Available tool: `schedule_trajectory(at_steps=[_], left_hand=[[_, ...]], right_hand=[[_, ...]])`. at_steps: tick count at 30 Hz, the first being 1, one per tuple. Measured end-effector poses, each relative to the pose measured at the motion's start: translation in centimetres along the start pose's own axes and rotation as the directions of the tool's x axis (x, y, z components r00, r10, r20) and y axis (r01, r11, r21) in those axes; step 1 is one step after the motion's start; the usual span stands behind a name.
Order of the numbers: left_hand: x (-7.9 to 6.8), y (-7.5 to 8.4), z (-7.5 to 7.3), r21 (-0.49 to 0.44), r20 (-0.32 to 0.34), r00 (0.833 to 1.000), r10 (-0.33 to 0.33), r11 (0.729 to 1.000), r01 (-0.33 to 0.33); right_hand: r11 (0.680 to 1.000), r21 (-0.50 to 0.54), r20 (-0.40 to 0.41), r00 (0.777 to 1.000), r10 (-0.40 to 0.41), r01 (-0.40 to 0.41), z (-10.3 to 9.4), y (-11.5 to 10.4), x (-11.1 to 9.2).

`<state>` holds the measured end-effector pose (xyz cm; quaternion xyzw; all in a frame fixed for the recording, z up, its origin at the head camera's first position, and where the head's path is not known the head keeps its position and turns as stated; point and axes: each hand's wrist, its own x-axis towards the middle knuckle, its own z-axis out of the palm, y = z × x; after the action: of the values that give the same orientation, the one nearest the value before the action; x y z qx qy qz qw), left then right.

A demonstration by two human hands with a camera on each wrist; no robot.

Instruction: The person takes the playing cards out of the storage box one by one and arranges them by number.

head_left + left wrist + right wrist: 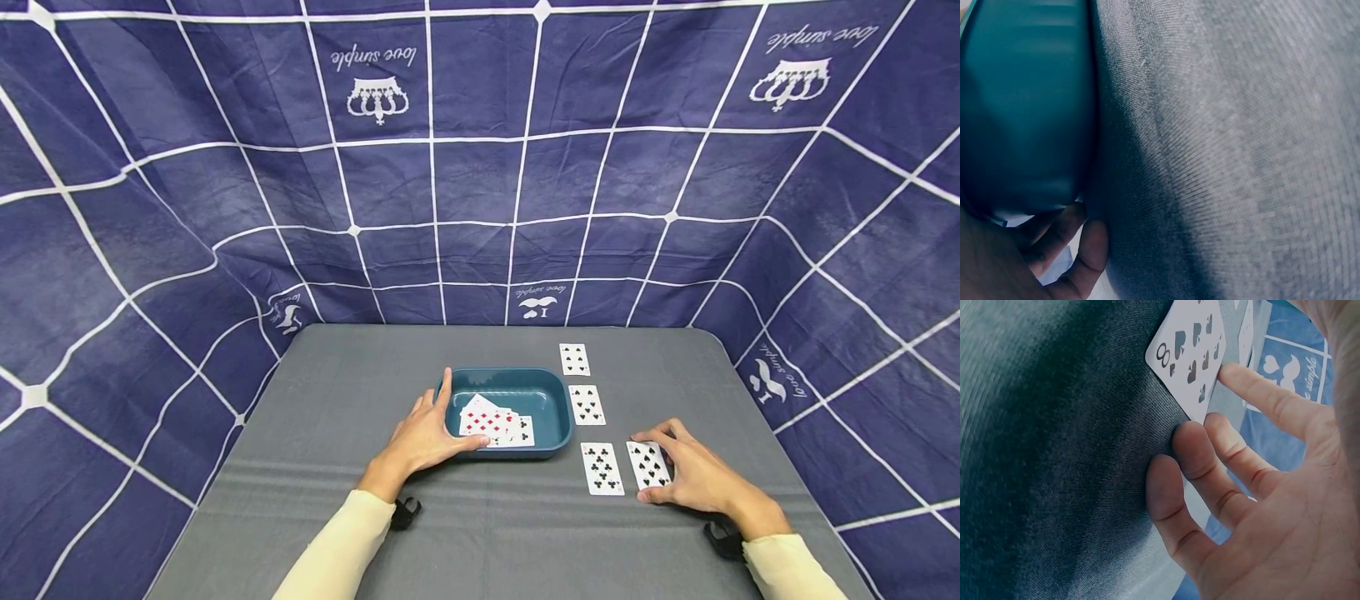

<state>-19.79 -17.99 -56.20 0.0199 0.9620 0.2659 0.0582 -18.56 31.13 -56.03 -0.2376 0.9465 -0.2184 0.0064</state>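
My left hand holds the left end of a teal plastic tray, its thumb over the near rim and its index finger along the left side. Loose playing cards, red and black, lie overlapping inside. In the left wrist view, curled fingers show by the tray's wall. My right hand spans an eight of spades between thumb and index finger at opposite edges. The right wrist view shows the index fingertip at that card's edge, the other fingers loosely bent beside it.
Right of the tray, a clubs card, a spades card and another black-suited card form a column. Grey cloth covers the table. Blue curtains with white lines stand behind and at both sides.
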Motion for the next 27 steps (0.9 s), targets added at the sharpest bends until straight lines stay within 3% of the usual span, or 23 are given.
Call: schedule_trajectory(at_steps=[10,17,27], left_hand=[[-0.1,0.1,0.0,-0.005,0.001,1.0,-0.001,1.0,0.001],[-0.1,0.0,0.0,-0.003,-0.002,1.0,-0.003,1.0,0.003],[-0.1,0.1,-0.2,-0.012,-0.004,1.0,0.003,1.0,-0.003]], right_hand=[[1.0,-0.027,-0.01,1.0,0.005,-0.005,0.0,-0.3,-0.1],[0.995,-0.1,-0.081,0.996,-0.03,0.022,0.2,-0.4,0.6],[0.989,-0.118,-0.175,0.978,-0.112,0.092,-0.1,-2.1,2.8]])
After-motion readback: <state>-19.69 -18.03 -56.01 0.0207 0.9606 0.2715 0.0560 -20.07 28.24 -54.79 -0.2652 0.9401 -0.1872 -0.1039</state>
